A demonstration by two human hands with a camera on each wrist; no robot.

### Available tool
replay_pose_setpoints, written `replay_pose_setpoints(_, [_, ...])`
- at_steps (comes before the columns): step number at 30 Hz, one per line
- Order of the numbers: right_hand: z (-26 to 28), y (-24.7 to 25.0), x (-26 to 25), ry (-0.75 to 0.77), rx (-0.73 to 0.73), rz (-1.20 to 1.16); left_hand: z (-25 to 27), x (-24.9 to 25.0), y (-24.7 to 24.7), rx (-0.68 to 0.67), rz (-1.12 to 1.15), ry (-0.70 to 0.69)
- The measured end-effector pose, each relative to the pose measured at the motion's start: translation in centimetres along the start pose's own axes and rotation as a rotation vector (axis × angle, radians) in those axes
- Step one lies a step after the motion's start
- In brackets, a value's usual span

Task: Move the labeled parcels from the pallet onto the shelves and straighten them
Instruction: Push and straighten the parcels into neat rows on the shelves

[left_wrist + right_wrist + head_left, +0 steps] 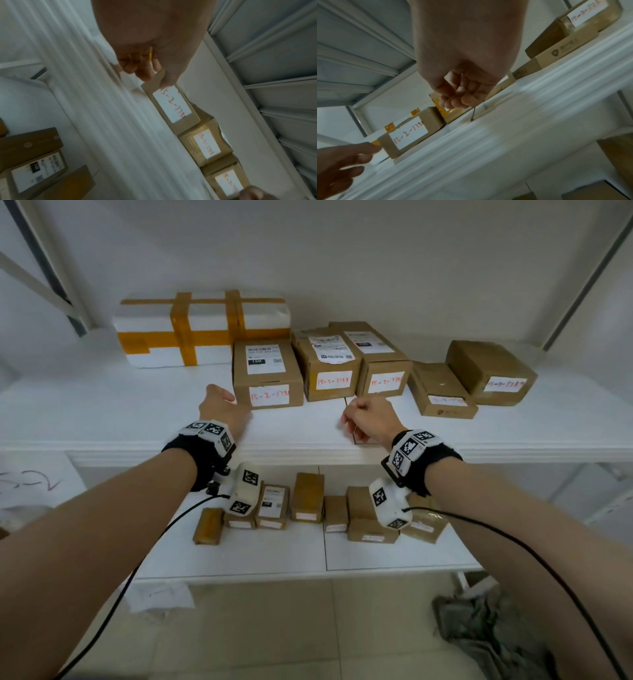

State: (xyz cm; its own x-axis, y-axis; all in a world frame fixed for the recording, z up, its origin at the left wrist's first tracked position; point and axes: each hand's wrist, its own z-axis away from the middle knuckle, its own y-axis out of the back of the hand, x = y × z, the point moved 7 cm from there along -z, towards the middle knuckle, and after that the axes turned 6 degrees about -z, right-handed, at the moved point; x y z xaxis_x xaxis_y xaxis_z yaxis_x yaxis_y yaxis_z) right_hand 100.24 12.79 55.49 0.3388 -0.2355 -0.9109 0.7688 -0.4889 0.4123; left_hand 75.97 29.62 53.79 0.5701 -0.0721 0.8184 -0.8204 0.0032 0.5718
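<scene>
Head view: left hand, grip loose, sat beside the leftmost cardboard box, ready to grab it; right hand was clenched, empty.

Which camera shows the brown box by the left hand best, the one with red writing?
The head view: the box shows whole, with its top shipping label and front handwritten label. The left wrist view shows mostly its front face, turned sideways and blurred; the right wrist view shows that face too, small and tilted.
</scene>
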Motion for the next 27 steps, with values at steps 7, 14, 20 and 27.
replay_pose_setpoints(7, [2.2, -2.4, 1.3, 0.277, 0.133, 0.139, 5.3, -1.3, -0.3, 0.149, -0.055, -0.412])
replay_pose_setpoints(14, [4.8, -5.4, 2.8, 0.576, 0.339, 0.447, 10.1, -4.7, -3.6, 0.138, -0.194, -0.632])
replay_pose_setpoints(20, [6.9, -10.0, 8.2, 0.816, 0.207, 0.549, 11.0, -11.7, -7.6, 0.045, -0.293, -0.602])
replay_pose_setpoints(27, [3.3, -12.4, 16.9, 0.420, 0.175, 0.446, 8.2, -19.8, -10.1, -0.084, -0.450, -0.419])
